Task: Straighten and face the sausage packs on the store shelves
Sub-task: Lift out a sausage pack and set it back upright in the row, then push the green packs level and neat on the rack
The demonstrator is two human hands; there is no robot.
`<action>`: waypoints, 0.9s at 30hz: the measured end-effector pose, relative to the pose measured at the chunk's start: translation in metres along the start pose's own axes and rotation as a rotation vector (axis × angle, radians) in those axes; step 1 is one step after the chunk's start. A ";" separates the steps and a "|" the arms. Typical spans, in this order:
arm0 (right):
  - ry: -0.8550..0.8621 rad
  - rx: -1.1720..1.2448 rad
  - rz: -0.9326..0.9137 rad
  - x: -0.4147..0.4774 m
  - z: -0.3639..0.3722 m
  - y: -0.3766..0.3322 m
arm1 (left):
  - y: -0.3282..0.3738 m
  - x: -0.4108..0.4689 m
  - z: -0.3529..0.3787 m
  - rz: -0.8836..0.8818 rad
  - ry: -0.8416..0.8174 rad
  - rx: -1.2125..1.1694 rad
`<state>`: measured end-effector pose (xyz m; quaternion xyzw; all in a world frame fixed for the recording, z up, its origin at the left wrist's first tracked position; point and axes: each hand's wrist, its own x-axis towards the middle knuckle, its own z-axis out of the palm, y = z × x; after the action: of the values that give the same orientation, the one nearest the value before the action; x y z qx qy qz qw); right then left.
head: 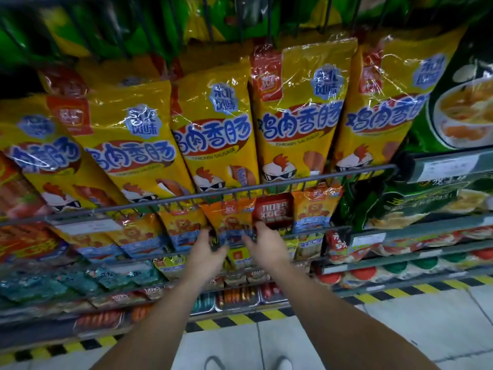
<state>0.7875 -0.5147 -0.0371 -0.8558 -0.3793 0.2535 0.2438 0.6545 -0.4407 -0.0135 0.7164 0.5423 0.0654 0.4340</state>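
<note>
our left hand [206, 248] and right hand [262, 240] pinch the orange pack [230, 222] at six o'clock; we should square it evenly, label forward.

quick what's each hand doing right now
Left hand: closed on the lower left edge of the orange pack.
Right hand: closed on the same pack's right edge.

green soup packs [464, 102], tiled floor [400, 329], hazard tape [266, 315]
</note>
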 end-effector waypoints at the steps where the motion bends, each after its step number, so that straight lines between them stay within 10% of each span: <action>1: -0.004 0.010 0.005 0.002 0.000 0.000 | 0.001 0.001 0.002 -0.012 -0.008 -0.028; 27: 0.331 0.188 -0.008 0.009 -0.014 0.050 | 0.039 0.000 0.041 0.016 -0.067 -0.274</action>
<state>0.8277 -0.5403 -0.0592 -0.8578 -0.3123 0.1426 0.3826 0.7055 -0.4651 -0.0117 0.6564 0.5078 0.1185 0.5451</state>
